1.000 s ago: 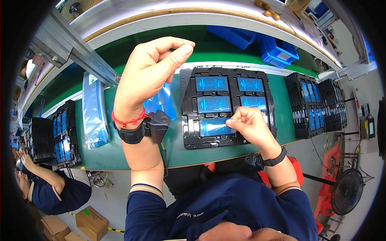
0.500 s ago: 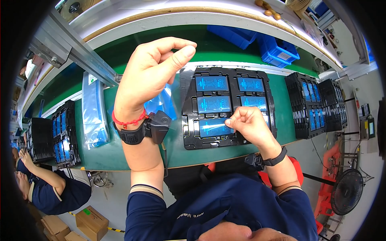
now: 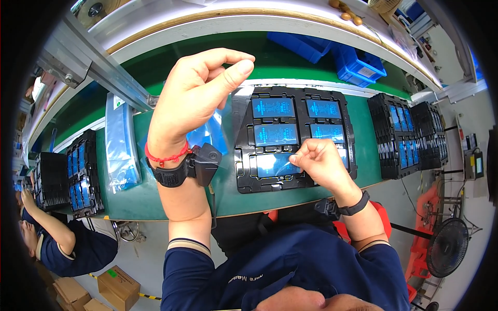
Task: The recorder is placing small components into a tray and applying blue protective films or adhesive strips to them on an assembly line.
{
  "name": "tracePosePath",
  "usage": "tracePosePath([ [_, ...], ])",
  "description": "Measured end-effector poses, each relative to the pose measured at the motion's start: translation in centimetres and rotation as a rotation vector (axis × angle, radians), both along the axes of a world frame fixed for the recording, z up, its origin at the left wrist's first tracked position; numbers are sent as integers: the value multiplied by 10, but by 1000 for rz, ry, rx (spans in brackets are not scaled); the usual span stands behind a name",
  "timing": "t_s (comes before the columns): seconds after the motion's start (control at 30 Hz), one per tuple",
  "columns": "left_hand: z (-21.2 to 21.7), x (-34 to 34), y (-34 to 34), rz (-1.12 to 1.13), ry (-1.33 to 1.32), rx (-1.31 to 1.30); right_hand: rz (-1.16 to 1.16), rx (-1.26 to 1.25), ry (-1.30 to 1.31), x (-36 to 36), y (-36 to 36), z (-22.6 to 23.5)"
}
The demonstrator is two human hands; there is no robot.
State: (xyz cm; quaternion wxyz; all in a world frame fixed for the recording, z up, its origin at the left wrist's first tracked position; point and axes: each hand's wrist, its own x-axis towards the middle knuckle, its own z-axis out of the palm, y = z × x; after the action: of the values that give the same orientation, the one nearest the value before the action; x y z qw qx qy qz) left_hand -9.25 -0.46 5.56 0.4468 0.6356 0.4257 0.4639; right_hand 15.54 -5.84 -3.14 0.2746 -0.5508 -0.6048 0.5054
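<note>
Blue batteries (image 3: 275, 134) are already tray-seated below the right hand (image 3: 325, 164), seemingly pinched on film (image 3: 295, 169); any grip by the left hand (image 3: 199, 89) cannot be told.

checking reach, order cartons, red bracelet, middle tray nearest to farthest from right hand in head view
1. Middle tray: beneath the right hand.
2. Red bracelet: left of the tray.
3. Cartons: lower left.

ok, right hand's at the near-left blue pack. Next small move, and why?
I'd probably ease the right hand up slightly: its thumb and finger seem closed on clear film at the right end of the near-left blue pack, which sits in the black tray. A gentle lift should show whether the film comes free without tugging the pack.
</note>
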Motion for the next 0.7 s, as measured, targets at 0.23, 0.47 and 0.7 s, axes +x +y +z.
tracePosePath([
  [0.23,2,1,-1,0,14,-4,-1,146,-197,-7,-5,0],
  [0.47,0,4,1,8,67,32,-26,606,-748,-16,-24,4],
  [0.7,2,2,0,17,64,19,-466,595,-855,69,-10,17],
])
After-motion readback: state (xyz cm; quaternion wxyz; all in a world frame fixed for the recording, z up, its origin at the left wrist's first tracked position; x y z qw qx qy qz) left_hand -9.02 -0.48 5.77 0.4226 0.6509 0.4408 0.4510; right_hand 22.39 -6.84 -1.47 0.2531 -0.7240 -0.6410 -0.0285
